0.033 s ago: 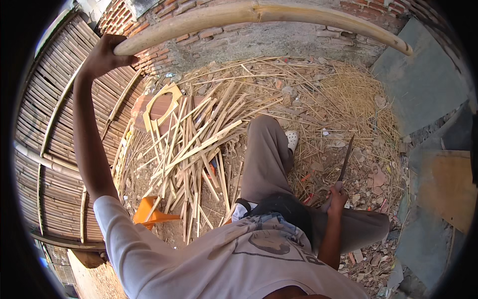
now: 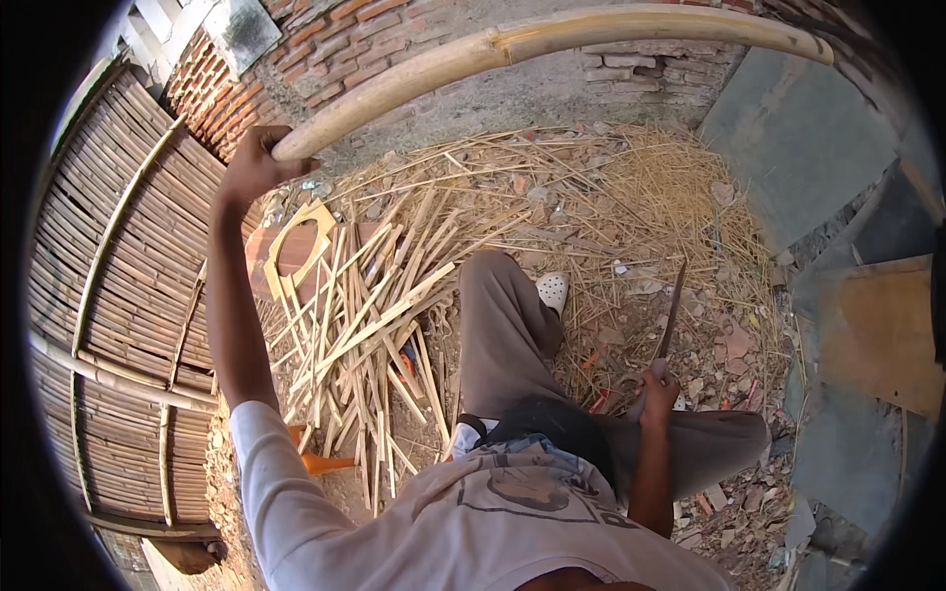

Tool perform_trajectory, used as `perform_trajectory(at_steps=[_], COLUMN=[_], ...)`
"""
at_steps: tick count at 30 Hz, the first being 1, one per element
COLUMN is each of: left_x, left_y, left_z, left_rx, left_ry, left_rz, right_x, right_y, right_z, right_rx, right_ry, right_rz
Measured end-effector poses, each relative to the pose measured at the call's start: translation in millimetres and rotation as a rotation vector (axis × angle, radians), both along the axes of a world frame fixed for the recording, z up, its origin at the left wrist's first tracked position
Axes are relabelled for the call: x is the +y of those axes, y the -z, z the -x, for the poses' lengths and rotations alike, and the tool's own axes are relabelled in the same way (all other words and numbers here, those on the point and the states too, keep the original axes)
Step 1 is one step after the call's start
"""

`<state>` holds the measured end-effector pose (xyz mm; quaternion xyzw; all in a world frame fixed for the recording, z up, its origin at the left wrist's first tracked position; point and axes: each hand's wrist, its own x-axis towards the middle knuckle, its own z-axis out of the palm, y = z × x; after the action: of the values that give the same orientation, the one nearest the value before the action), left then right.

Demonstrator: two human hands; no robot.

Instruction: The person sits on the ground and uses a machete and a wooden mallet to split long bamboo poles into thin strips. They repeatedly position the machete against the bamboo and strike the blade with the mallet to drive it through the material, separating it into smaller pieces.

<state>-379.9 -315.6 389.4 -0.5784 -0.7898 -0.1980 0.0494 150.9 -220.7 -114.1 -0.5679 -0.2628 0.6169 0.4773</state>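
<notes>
A long, pale bamboo pole (image 2: 552,37) arches across the top of the head view, with a joint ring near its middle. My left hand (image 2: 254,169), arm stretched out, has its fingers wrapped round the pole's left end. Low by my bent right leg, my right hand (image 2: 657,396) grips the handle of a machete (image 2: 674,313). The long, dark, narrow blade points away from me, apart from the pole. Part of the machete's handle is hidden inside my fist.
Split bamboo strips (image 2: 379,315) lie heaped left of my leg, near a yellow cut-out frame (image 2: 299,246) and an orange plastic piece (image 2: 325,463). A bamboo slat panel (image 2: 128,295) stands left, a brick wall (image 2: 414,49) ahead. Grey sheets (image 2: 803,148) lie right, beside straw and rubble.
My left hand and the pole's left end have shifted right and lower in the picture; the pole now slants more. The whole view has shifted a little. The machete stays in my right hand.
</notes>
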Motion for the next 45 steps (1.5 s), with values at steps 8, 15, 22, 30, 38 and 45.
perform_trajectory(at_steps=[8, 15, 22, 30, 38, 45], left_x=[237.6, 245.1, 239.9, 138.8, 152.0, 184.4], left_y=[312.5, 377.1, 365.2, 257.5, 243.9, 175.4], left_z=[-186.9, -307.3, -357.0, -399.1, -410.7, -419.6], left_rx=[-0.815, -1.021, -1.134, -1.024, -1.152, -1.183], left_ry=[0.565, 0.692, 0.991, 0.951, 0.956, 0.990], left_rz=[-0.229, -0.196, -0.346, -0.490, -0.557, -0.626], right_x=[-7.5, -22.6, -10.9, -28.1, -37.6, -40.8], right_y=[-1.5, -2.2, -9.8, -0.5, -17.3, -15.9], right_z=[-31.2, -39.8, -51.5, -49.7, -50.4, -52.4], right_rx=[-0.110, -0.164, -0.153, -0.161, -0.215, -0.216], right_ry=[0.266, 0.448, 0.599, 0.629, 0.601, 0.548], right_rz=[-0.241, -0.213, -0.168, -0.124, -0.249, -0.310])
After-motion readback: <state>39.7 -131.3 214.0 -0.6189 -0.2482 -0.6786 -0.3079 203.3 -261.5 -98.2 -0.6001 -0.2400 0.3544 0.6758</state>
